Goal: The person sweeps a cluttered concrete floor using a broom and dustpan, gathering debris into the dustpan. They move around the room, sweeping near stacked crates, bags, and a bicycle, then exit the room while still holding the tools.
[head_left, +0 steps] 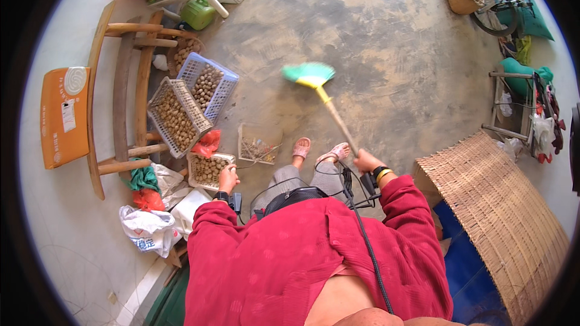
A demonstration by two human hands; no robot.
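Observation:
My right hand [368,161] grips the wooden handle of a broom [336,115]. Its green bristles, blurred by motion, spread over the concrete floor ahead of my feet, below a yellow collar. On the other side, my left hand [228,178] has its fingers curled around what looks like the end of a thin handle. That handle leads to a shallow dustpan [259,145] holding dry debris and twigs, flat on the floor left of my feet. Right behind the left hand stands a small white plastic basket [210,171] of round brown nuts or tubers.
A tilted beige crate [174,117] and a blue crate [222,93], both filled with similar round items, lean by a wooden rack [147,63] at left. A woven bamboo mat [494,208] curves up at right. Black cables [349,185] hang at my waist.

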